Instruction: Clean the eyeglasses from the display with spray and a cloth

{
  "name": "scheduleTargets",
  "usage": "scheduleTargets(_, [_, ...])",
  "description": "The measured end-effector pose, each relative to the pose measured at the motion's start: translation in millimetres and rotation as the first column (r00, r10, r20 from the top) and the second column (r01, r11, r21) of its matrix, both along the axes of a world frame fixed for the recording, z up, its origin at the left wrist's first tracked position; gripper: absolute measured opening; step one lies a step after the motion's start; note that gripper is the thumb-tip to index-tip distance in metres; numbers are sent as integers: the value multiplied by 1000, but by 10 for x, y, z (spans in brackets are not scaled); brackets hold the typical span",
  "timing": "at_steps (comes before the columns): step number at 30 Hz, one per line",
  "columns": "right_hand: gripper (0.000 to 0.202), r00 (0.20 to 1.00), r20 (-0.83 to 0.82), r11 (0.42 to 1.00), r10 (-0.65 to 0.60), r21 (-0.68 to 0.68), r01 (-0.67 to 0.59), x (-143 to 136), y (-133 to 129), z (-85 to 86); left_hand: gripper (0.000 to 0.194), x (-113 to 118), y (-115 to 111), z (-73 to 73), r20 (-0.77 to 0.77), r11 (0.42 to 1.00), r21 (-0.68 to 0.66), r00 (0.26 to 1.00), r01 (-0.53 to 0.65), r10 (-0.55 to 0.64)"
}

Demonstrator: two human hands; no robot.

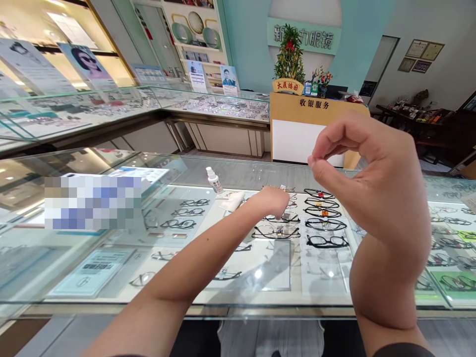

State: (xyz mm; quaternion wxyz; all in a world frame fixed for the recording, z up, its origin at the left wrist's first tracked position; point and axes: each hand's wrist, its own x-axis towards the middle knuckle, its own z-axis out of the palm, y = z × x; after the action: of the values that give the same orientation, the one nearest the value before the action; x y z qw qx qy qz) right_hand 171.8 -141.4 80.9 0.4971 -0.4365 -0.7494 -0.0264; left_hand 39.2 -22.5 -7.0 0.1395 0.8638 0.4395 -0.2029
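Observation:
My left hand [275, 201] reaches across the glass counter, closed, over a column of eyeglasses [277, 231]. Its fingers curl down and away, so whatever they hold, if anything, is hidden. My right hand [379, 168] is raised nearer the camera, with thumb and fingertips pressed together in a pinch. Nothing shows between those fingertips. Below and to its left, a second column of dark-framed glasses [327, 241] lies on the counter, some with orange or red tags. Left of my left hand are a white spray bottle [213, 179] and a white cloth or tissue [233, 201].
The glass display counter [186, 311] holds more frames beneath its top. Printed papers [156, 173] lie at its left. Beyond the aisle stand another glass showcase [219, 113] and a wooden cashier desk [288, 109] with a plant [289, 59].

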Motion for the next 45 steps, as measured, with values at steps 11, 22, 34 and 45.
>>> scheduleTargets(11, [26,999,6,999,50,-14,-50,-6,16,-11,27,9,62,-88,11,1000,1,1000,19,-19])
scheduleTargets(22, [21,997,-64,998,50,-36,-52,-21,4,-24,11,-180,34,97,162,993,81,982,80,-93])
scheduleTargets(34, [11,995,-96,985,42,-162,-57,-22,235,-157,27,-606,-149,536,986,982,112,-106,-149,-129])
scheduleTargets(45, [34,948,-258,964,187,-137,-227,-130,379,-234,36,-566,-232,535,970,998,45,-242,46,-33])
